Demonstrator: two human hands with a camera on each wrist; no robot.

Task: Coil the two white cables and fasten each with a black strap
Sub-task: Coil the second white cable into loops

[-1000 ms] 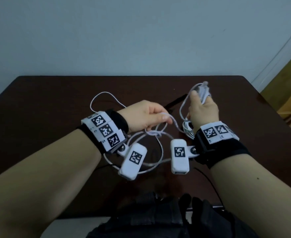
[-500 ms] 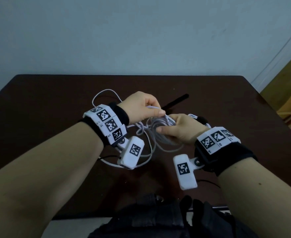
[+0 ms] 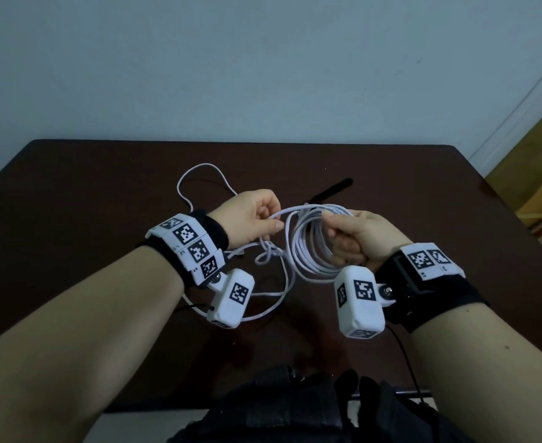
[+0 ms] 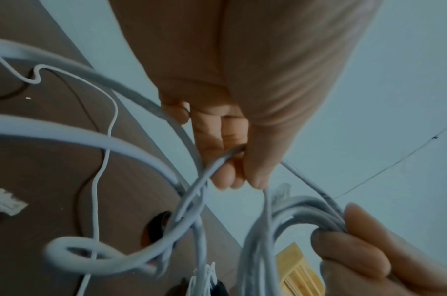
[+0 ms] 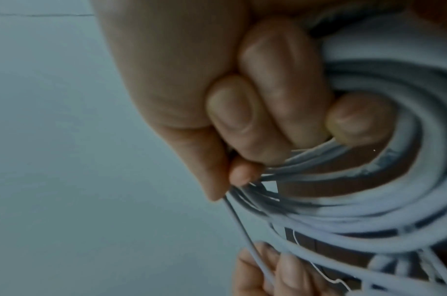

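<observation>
- White cable coil (image 3: 308, 241) held above the worktop (image 3: 103, 193), several loops bunched together, gripped on its right side by the right hand (image 3: 362, 238).
- Right hand: fingers (image 5: 275, 96) curled round the bundled loops, thumb on top; right wrist view shows the strands passing under the fingertips.
- Left hand (image 3: 250, 219): thumb and fingers pinch a single strand of the same white cable just left of the coil; left wrist view shows the strand (image 4: 217, 162) running between thumb and fingers.
- The two hands are close together, at mid-worktop, both raised off the surface.
- Loose cable (image 3: 273, 282) hangs from the left hand and trails in open bends on the worktop beneath both wrists; one small loop sits just below the left hand.
- A further thin white loop (image 3: 199, 174) lies flat on the worktop beyond the left wrist. Cannot tell whether it belongs to the same cable or a second one.
- Black strap (image 3: 330, 190) lies on the worktop behind the hands, straight, angled, apart from the coil.
- Worktop dark brown; pale wall (image 3: 263, 59) behind it.
</observation>
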